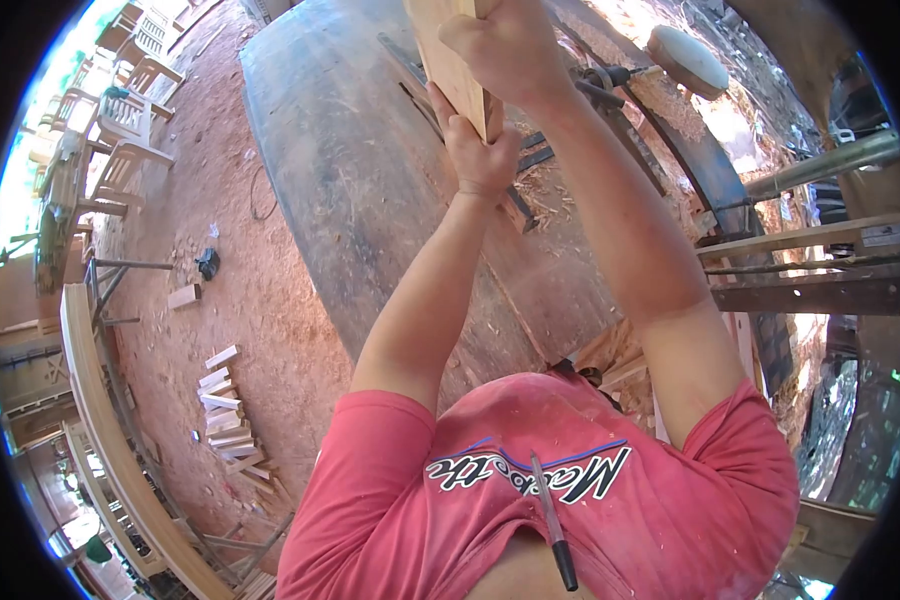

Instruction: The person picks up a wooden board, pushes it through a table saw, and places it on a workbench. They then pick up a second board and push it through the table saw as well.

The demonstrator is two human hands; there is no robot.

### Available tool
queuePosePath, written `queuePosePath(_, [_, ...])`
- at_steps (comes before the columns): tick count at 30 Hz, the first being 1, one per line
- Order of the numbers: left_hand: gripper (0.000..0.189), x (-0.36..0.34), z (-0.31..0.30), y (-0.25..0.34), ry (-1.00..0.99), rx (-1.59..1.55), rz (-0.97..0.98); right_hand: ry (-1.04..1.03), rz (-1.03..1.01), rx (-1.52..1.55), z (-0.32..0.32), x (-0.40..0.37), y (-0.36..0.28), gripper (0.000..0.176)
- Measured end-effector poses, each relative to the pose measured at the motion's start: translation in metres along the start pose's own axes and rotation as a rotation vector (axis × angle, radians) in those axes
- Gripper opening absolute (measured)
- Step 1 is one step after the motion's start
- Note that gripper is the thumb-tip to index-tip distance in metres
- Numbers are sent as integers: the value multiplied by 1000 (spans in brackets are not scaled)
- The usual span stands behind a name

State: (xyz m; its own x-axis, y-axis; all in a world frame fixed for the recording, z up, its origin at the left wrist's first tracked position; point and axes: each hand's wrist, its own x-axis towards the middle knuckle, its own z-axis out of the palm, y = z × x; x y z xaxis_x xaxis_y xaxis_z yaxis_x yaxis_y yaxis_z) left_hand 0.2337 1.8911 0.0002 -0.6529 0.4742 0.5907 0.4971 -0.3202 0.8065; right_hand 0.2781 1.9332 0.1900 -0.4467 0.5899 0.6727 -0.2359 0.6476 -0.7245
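Note:
A pale wooden board (448,62) reaches from the top edge of the view down over the worktable (320,170). My left hand (480,150) is closed around its near end, fingers along the side and thumb at the end. Farther up, my right hand (505,50) grips the same board from the right, fingers folded over its edge. The board's far end lies outside the view. Dark metal bars and wood shavings (560,205) lie on the table beside and beneath my hands.
Right of the table stand machine parts with a rounded pale piece (688,62) and a metal pipe (830,165). Cut wood blocks (228,410) lie on the dirt floor at left, near long planks (120,440). Wooden chairs (125,120) stand at the far left.

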Motion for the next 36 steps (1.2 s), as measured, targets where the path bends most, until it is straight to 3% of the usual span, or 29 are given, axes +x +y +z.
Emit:
queuePosePath(5, [67,12,1,-5,30,-68,-17,10,-102,19,5,7,12,27])
queuePosePath(10, [74,21,1,-17,28,4,20,-53,83,-14,10,19,20,30])
queuePosePath(14, [73,31,4,-31,71,-69,45,-47,120,-14,18,24,26,33])
queuePosePath(16, [72,35,3,-35,79,-61,37,26,-30,-14,23,29,38,37])
queuePosePath(28, [64,58,-1,-59,76,-1,-21,-1,-97,129,42,48,65,45])
queuePosePath(35, [62,72,-2,-69,92,-35,8,-15,-161,22,51,63,74,55])
queuePosePath(36, [62,74,-2,-69,94,-37,14,-33,-97,42,51,63,73,56])
